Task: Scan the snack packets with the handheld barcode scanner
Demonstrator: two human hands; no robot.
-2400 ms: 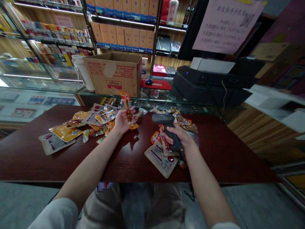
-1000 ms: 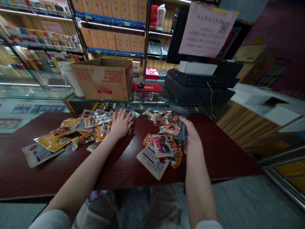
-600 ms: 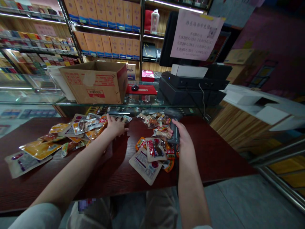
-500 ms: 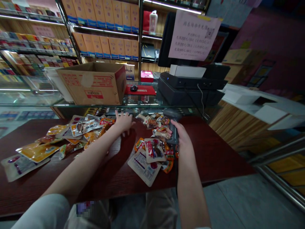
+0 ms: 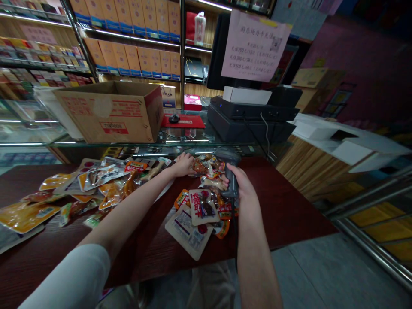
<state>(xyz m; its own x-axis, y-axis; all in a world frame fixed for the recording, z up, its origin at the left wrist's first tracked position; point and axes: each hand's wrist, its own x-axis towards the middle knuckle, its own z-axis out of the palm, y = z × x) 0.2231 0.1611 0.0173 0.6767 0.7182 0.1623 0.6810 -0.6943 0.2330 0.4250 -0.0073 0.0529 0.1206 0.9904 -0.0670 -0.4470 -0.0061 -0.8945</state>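
My right hand [image 5: 240,182] is wrapped round the handle of a dark handheld barcode scanner [image 5: 230,171], whose head points away over the right-hand pile and whose cable hangs down. My left hand [image 5: 184,165] is at the far left edge of that pile, its fingers closed on a clear snack packet [image 5: 200,164]; the fingertips are partly hidden. Nearer me in the pile lie a white-and-red snack pouch [image 5: 203,207] and a beige pouch [image 5: 189,231]. Beyond my left forearm spreads a second heap of vacuum-packed snacks [image 5: 112,191].
A cardboard box [image 5: 109,113] stands open on the glass counter [image 5: 189,139] behind the dark wooden table [image 5: 273,214]. To its right are a mouse [image 5: 174,119] on a red mat and a monitor [image 5: 217,56] with a paper sign. Stocked shelves rise behind.
My left hand has moved right, from spread above the table between the piles to the right-hand pile, closing on a packet. The scanner stays in my right hand. The view has shifted slightly right.
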